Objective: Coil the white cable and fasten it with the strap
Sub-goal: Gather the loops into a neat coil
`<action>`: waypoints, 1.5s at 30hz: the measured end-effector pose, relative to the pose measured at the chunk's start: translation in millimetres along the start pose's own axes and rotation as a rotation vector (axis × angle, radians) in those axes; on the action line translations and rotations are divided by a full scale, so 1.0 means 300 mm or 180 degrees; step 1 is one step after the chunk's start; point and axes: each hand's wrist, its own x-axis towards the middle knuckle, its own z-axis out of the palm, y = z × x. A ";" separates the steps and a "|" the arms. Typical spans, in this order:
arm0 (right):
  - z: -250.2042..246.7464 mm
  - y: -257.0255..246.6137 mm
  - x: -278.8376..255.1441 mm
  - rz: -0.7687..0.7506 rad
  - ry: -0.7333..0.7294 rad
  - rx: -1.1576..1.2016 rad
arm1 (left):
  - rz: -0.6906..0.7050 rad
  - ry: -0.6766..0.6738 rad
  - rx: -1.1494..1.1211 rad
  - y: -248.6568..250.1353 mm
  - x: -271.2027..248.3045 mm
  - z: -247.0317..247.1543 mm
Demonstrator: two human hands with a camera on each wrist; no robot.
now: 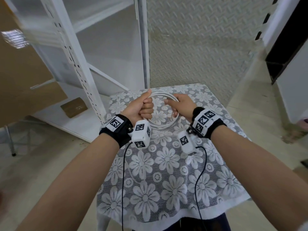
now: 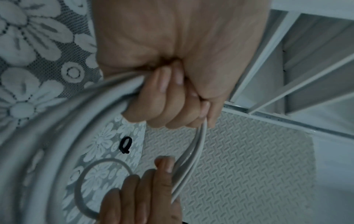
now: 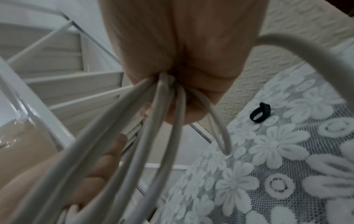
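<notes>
The white cable is wound into a round coil held above the table. My left hand grips the coil's left side in a fist; the left wrist view shows its fingers curled round the strands. My right hand grips the coil's right side, and the strands run out of its fist in the right wrist view. A loose length of cable trails down onto the cloth. The black strap, a small loop, lies on the cloth near the table's far edge, also seen as the strap in the right wrist view.
A small table under a white lace flower cloth stands before me. White metal shelving and a cardboard box are at the left. A patterned wall panel is behind the table. Two black wrist-camera leads hang down.
</notes>
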 end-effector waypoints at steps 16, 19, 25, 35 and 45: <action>0.010 -0.021 -0.040 -0.0190 -0.0281 -0.0781 | -0.0446 -0.0140 0.1611 0.001 -0.002 0.025; -0.001 -0.016 -0.035 -0.0083 -0.0156 -0.0634 | -0.0339 -0.0109 0.1186 -0.001 -0.002 -0.001; 0.001 -0.009 -0.039 -0.0092 -0.0188 -0.0279 | -0.0304 -0.0033 0.1282 -0.008 -0.006 0.005; -0.047 0.023 0.002 0.0220 0.0686 0.0315 | -0.0112 0.0155 0.0362 0.014 -0.010 -0.044; -0.034 -0.008 -0.027 0.0084 0.0397 0.0655 | -0.0178 0.0131 0.0637 0.012 -0.017 -0.019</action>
